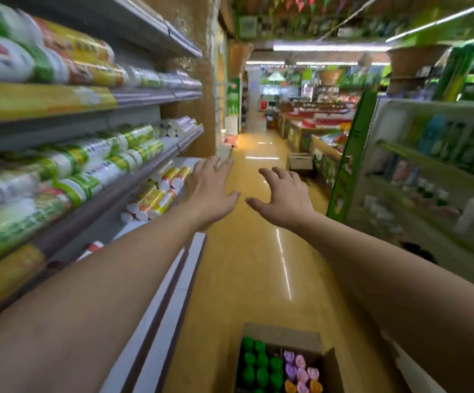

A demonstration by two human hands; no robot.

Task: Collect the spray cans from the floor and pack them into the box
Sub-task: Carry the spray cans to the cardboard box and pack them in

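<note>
— What's up front?
— The left hand [211,191] and right hand [282,194] reach out over the yellow floor [244,279], fingers spread, holding nothing.
— And the cardboard box [281,333]?
— It's on the floor below, holding green-capped spray cans [258,364] beside purple-capped cans [301,367].

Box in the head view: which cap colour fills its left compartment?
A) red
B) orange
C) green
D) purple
C: inside the box the green caps fill the left compartment, while the purple caps sit to the right of the divider.
</note>
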